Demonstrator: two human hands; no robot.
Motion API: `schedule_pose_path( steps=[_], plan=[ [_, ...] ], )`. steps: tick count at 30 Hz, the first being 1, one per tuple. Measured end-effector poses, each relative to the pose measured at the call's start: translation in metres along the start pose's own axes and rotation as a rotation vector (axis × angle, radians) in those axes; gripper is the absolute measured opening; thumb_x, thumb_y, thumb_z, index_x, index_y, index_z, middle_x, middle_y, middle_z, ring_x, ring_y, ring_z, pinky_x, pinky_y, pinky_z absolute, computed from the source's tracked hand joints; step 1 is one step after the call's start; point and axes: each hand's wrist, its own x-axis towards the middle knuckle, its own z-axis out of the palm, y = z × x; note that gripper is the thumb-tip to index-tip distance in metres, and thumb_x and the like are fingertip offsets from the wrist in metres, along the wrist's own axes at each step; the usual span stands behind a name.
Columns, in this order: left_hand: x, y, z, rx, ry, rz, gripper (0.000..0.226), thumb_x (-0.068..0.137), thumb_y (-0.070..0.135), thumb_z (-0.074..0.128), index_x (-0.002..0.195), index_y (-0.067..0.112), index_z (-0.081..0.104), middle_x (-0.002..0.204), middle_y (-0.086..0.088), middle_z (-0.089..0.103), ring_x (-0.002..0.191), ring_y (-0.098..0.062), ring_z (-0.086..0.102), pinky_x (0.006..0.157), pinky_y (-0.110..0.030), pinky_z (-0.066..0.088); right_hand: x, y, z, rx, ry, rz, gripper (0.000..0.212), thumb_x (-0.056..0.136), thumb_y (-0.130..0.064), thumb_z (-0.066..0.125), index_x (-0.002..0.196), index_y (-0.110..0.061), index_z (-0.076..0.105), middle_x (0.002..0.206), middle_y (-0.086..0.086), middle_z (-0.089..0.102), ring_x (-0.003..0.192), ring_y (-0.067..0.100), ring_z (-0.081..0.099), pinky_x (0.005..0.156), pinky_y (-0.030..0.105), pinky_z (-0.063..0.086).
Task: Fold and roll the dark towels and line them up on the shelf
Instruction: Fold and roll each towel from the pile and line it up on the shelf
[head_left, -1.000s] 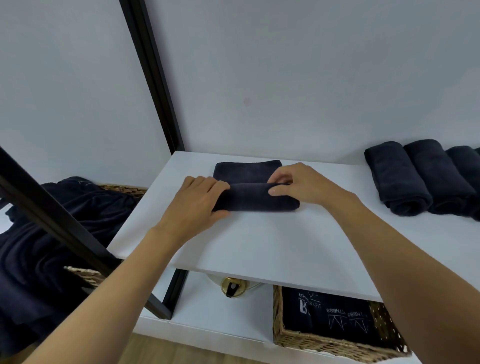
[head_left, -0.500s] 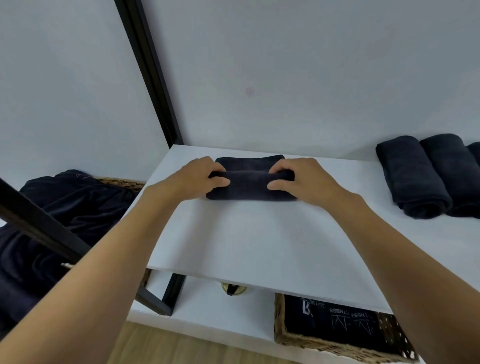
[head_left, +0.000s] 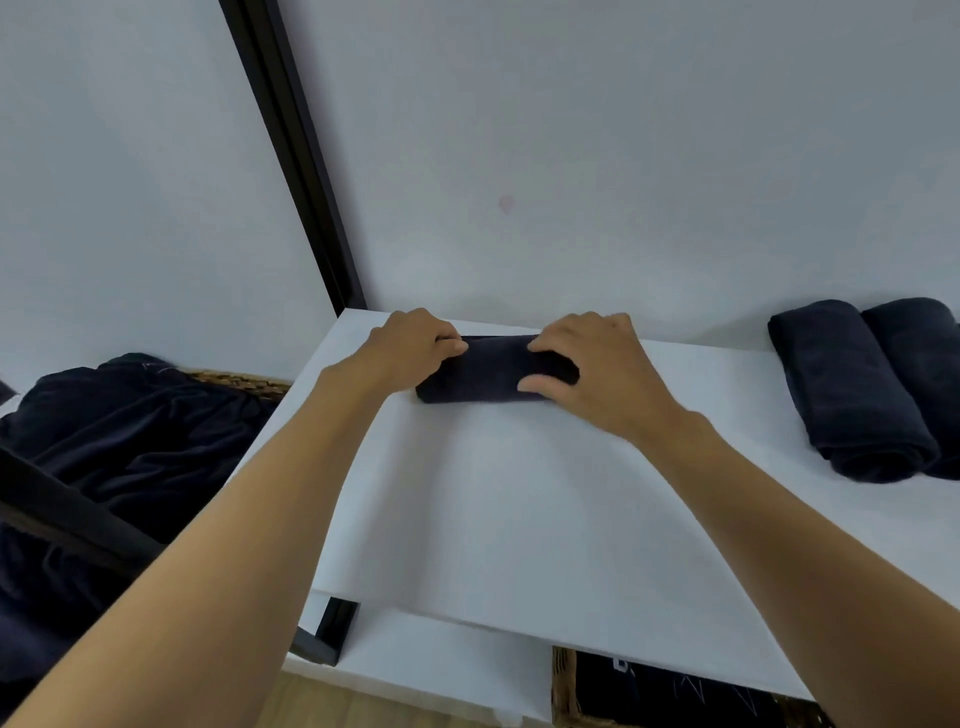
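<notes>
- Head view, nearest first: two bare forearms reach forward over the white shelf (head_left: 519, 519), whose front part between them carries nothing.
- Below the right forearm, on the lower level, a wicker basket (head_left: 563, 691) holds dark folded fabric with pale print, too small to read.
- Out past the left forearm, beyond a black frame bar (head_left: 78, 525), a second wicker basket (head_left: 244, 379) is heaped with loose dark towels (head_left: 130, 441); by my judgement these are the ones left to fold.
- Left hand (head_left: 410, 351) curls over the left end of the rolled dark towel (head_left: 493, 371), fingers bent down on top of it and closed against the cloth.
- Right hand (head_left: 597, 369) grips the right end, fingers wrapped over the top and thumb pressed on the near side, so the roll is pinched between them.
- That towel lies crosswise between the two hands, resting on the shelf close to the back wall (head_left: 571, 156); no flat tail shows beyond it, so the rolling looks finished or nearly so.
- Well to the right of the right hand, two finished rolls (head_left: 852, 384) lie side by side, touching, ends pointing forward; more may sit past the picture's edge.
- Judged remaining: turn this roll to match, set it beside the row, then work through the heap.
</notes>
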Motion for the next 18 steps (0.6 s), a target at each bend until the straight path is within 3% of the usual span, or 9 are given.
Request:
schedule_pose_path(
  steps=[2, 4, 7, 8, 10, 12, 13, 15, 18],
  plan=[
    [0.009, 0.001, 0.000, -0.021, -0.013, -0.028, 0.031, 0.101, 0.030, 0.047, 0.098, 0.014, 0.073, 0.098, -0.008, 0.068, 0.097, -0.030, 0.061, 0.089, -0.047, 0.050, -0.001, 0.005, 0.004, 0.018, -0.080, 0.014, 0.037, 0.084, -0.048, 0.068, 0.114, -0.027, 0.065, 0.113, -0.010, 0.065, 0.105, 0.014, 0.056, 0.093, 0.030, 0.027],
    [0.015, 0.005, 0.002, 0.009, 0.077, -0.028, 0.031, 0.100, 0.025, 0.046, 0.095, 0.012, 0.074, 0.097, -0.010, 0.068, 0.096, -0.031, 0.060, 0.084, -0.048, 0.052, 0.013, 0.012, 0.004, 0.063, -0.125, 0.068, 0.034, 0.085, -0.047, 0.066, 0.114, -0.028, 0.065, 0.112, -0.011, 0.066, 0.103, 0.014, 0.057, 0.095, 0.034, 0.031],
    [0.005, 0.007, 0.009, 0.111, 0.403, 0.183, 0.026, 0.097, 0.037, 0.052, 0.098, 0.021, 0.073, 0.091, -0.002, 0.067, 0.090, -0.026, 0.057, 0.076, -0.041, 0.048, 0.039, 0.019, 0.001, 0.234, -0.249, 0.234, 0.025, 0.085, -0.045, 0.068, 0.106, -0.031, 0.068, 0.104, -0.014, 0.068, 0.101, 0.014, 0.059, 0.096, 0.039, 0.039],
    [0.000, 0.006, 0.012, 0.146, 0.428, 0.271, 0.030, 0.094, 0.046, 0.054, 0.102, 0.024, 0.071, 0.091, 0.001, 0.067, 0.088, -0.024, 0.057, 0.077, -0.038, 0.044, 0.045, 0.022, 0.000, 0.311, -0.293, 0.299, 0.022, 0.084, -0.043, 0.070, 0.103, -0.032, 0.069, 0.102, -0.015, 0.068, 0.100, 0.014, 0.060, 0.094, 0.036, 0.043],
    [-0.003, 0.000, 0.017, 0.230, 0.344, 0.329, 0.041, 0.089, 0.056, 0.056, 0.116, 0.026, 0.064, 0.102, 0.003, 0.066, 0.095, -0.022, 0.055, 0.086, -0.036, 0.037, 0.055, 0.028, 0.001, 0.460, -0.342, 0.396, 0.015, 0.082, -0.038, 0.073, 0.096, -0.034, 0.070, 0.099, -0.014, 0.069, 0.099, 0.011, 0.064, 0.085, 0.028, 0.048],
    [0.006, -0.003, 0.016, 0.256, 0.282, 0.291, 0.043, 0.091, 0.056, 0.053, 0.122, 0.027, 0.060, 0.110, 0.003, 0.064, 0.101, -0.022, 0.051, 0.087, -0.036, 0.032, 0.064, 0.029, 0.000, 0.527, -0.354, 0.449, 0.011, 0.082, -0.036, 0.074, 0.092, -0.036, 0.068, 0.101, -0.010, 0.070, 0.099, 0.011, 0.064, 0.084, 0.028, 0.048],
    [0.013, -0.003, 0.012, 0.264, 0.264, 0.272, 0.041, 0.092, 0.056, 0.050, 0.121, 0.028, 0.060, 0.109, 0.002, 0.063, 0.100, -0.022, 0.048, 0.084, -0.036, 0.031, 0.067, 0.027, 0.000, 0.495, -0.337, 0.454, 0.010, 0.083, -0.037, 0.072, 0.092, -0.036, 0.067, 0.102, -0.009, 0.070, 0.100, 0.012, 0.064, 0.087, 0.032, 0.048],
    [0.026, 0.000, 0.003, 0.303, 0.200, 0.214, 0.039, 0.095, 0.057, 0.043, 0.119, 0.032, 0.061, 0.106, 0.000, 0.060, 0.097, -0.022, 0.042, 0.081, -0.037, 0.028, 0.069, 0.024, 0.006, 0.212, -0.235, 0.308, 0.015, 0.088, -0.044, 0.064, 0.100, -0.035, 0.067, 0.103, -0.011, 0.069, 0.100, 0.014, 0.062, 0.093, 0.040, 0.042],
    [0.042, 0.005, -0.005, 0.325, 0.091, 0.071, 0.039, 0.096, 0.057, 0.041, 0.127, 0.040, 0.057, 0.116, -0.004, 0.048, 0.109, -0.028, 0.040, 0.084, -0.039, 0.035, 0.060, 0.011, 0.016, -0.155, -0.219, 0.095, 0.049, 0.081, -0.059, 0.060, 0.118, -0.028, 0.058, 0.106, -0.009, 0.063, 0.095, 0.018, 0.057, 0.084, 0.038, 0.035]
  ],
)
